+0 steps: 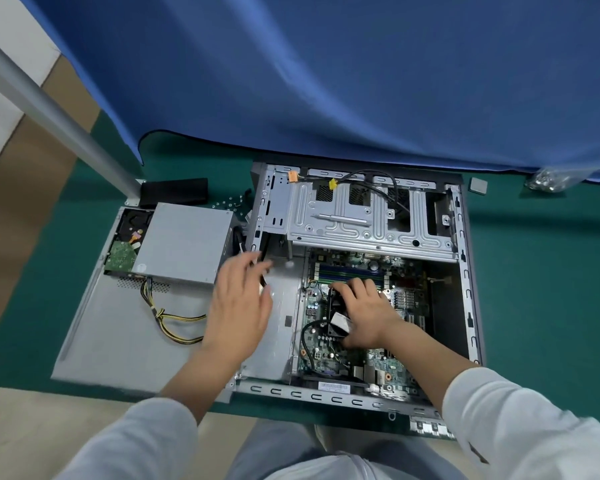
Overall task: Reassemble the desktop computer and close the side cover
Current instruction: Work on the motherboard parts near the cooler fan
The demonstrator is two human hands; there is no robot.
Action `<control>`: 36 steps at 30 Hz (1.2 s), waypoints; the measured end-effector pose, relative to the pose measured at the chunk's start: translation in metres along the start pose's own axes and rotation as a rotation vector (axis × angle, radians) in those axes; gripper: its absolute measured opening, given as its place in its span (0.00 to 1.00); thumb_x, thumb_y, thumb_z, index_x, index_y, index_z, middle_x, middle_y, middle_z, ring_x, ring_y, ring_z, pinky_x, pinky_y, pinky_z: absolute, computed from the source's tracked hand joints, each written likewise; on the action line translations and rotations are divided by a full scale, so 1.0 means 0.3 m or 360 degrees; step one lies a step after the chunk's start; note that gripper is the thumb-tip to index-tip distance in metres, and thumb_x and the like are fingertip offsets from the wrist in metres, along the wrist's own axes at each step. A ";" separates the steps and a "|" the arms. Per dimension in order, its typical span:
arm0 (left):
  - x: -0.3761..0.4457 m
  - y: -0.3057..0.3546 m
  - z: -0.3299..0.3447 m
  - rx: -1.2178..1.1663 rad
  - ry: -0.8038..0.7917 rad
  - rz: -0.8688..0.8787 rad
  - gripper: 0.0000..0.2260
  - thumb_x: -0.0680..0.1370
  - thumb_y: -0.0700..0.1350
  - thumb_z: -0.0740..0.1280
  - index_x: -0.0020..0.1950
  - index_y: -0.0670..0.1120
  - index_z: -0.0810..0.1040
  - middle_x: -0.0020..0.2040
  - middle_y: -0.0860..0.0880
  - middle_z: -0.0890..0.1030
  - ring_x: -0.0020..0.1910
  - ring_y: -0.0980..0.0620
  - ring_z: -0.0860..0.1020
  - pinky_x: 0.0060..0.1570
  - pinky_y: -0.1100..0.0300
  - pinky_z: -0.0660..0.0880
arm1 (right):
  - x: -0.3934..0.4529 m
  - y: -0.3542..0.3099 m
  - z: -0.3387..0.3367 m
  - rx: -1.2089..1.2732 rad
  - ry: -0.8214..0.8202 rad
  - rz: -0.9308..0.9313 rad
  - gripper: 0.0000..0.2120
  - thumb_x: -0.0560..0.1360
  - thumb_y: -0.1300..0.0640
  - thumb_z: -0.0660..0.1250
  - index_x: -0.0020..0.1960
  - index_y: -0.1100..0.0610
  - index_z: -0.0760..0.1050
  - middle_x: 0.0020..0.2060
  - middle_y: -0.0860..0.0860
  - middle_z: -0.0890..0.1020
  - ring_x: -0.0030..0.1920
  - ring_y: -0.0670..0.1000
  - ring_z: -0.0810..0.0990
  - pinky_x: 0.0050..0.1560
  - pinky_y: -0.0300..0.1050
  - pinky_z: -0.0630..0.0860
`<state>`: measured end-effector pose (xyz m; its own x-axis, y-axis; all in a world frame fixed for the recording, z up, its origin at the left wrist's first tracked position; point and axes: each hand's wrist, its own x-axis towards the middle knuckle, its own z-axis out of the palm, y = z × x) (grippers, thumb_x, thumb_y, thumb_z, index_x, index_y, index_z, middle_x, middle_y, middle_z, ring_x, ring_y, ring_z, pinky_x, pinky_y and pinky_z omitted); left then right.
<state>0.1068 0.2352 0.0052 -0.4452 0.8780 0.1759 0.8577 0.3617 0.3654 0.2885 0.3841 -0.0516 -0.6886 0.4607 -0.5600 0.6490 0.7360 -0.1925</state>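
The open computer case [465, 271] lies on its side on the green mat, its green motherboard [361, 268] exposed. My right hand [364, 313] lies on the black CPU cooler fan [336, 327] in the middle of the board, fingers curled over its far edge. My left hand [239, 303] hovers over the bare metal floor of the case at the left, fingers loosely spread and holding nothing. The grey side cover [118, 341] lies flat to the left of the case. On it rest the silver power supply [187, 244] and a hard drive [125, 251].
Yellow-black power cables [174, 323] trail from the power supply across the cover. The silver drive cage [361, 216] fills the case's far half. A black box [174, 192], loose screws [226, 202], a small grey chip [478, 185] and a screw bag [548, 181] lie near a blue cloth [326, 81].
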 end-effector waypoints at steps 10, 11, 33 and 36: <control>0.025 0.032 0.012 -0.0130 -0.0473 -0.0890 0.27 0.79 0.40 0.57 0.77 0.45 0.50 0.65 0.41 0.72 0.50 0.41 0.77 0.42 0.52 0.74 | -0.011 0.010 -0.009 0.0044 0.0009 -0.0073 0.54 0.63 0.51 0.76 0.76 0.48 0.42 0.66 0.53 0.60 0.65 0.55 0.58 0.64 0.49 0.69; 0.026 0.030 0.013 -0.0113 -0.0465 -0.0899 0.27 0.79 0.39 0.57 0.76 0.44 0.51 0.66 0.40 0.71 0.50 0.40 0.78 0.44 0.51 0.75 | -0.012 0.012 -0.013 0.0039 0.0018 -0.0087 0.53 0.63 0.50 0.76 0.75 0.49 0.44 0.66 0.53 0.60 0.66 0.55 0.58 0.63 0.49 0.70; 0.019 0.009 0.048 -0.0006 -0.0481 -0.0898 0.31 0.76 0.33 0.58 0.76 0.45 0.49 0.68 0.43 0.68 0.50 0.42 0.78 0.40 0.54 0.74 | 0.043 0.009 -0.064 -0.0100 0.0070 -0.0060 0.52 0.63 0.46 0.75 0.75 0.50 0.45 0.67 0.56 0.61 0.68 0.58 0.60 0.52 0.49 0.75; 0.020 0.012 0.047 -0.0025 -0.0478 -0.0907 0.31 0.77 0.34 0.58 0.76 0.46 0.49 0.68 0.43 0.68 0.50 0.41 0.78 0.42 0.51 0.76 | 0.025 0.020 -0.054 -0.0144 0.0075 -0.0102 0.52 0.62 0.48 0.75 0.75 0.50 0.45 0.66 0.54 0.61 0.66 0.56 0.60 0.47 0.45 0.75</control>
<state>0.1107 0.2461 -0.0054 -0.7368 0.5997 -0.3123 0.5029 0.7948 0.3398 0.2820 0.4000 -0.0438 -0.7435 0.4323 -0.5102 0.5727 0.8055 -0.1521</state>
